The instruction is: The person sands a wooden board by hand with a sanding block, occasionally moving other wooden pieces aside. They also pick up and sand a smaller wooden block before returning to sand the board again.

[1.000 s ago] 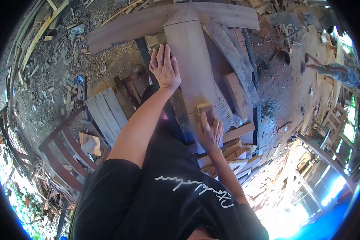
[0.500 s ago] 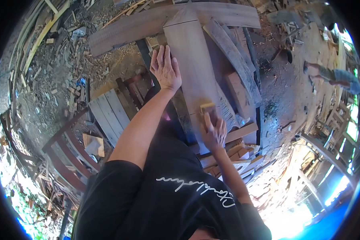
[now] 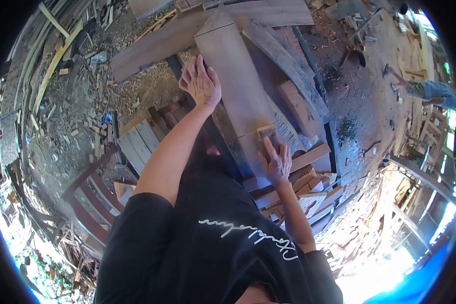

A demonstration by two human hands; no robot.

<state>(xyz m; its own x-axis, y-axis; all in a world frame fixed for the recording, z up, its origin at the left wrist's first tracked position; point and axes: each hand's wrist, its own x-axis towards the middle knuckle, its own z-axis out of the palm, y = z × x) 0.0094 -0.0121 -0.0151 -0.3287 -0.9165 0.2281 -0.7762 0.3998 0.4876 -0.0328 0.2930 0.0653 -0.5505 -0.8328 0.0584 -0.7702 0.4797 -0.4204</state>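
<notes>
A long, smooth wooden board [image 3: 236, 71] runs away from my body, with pencil-like lines across it. My right hand [image 3: 277, 163] is closed around a small brown sanding block [image 3: 266, 134] with a yellowish front edge, pressed onto the near part of the board by its right side. My left hand [image 3: 201, 85] lies at the board's left edge, farther up, palm down. Its fingers are loosely bent and apart, with nothing visible in them.
A wide plank [image 3: 152, 48] crosses behind the board. Rough planks [image 3: 289, 68] lie to the right, above offcuts [image 3: 314, 190]. A red-brown slatted wooden frame [image 3: 88, 210] stands at lower left. Wood scraps litter the ground. Another person [image 3: 433, 91] is at far right.
The view has shifted, so the board sits farther left. The sanding block has moved toward the board's right edge. My left hand's fingers are more bent. The other person's legs have changed position.
</notes>
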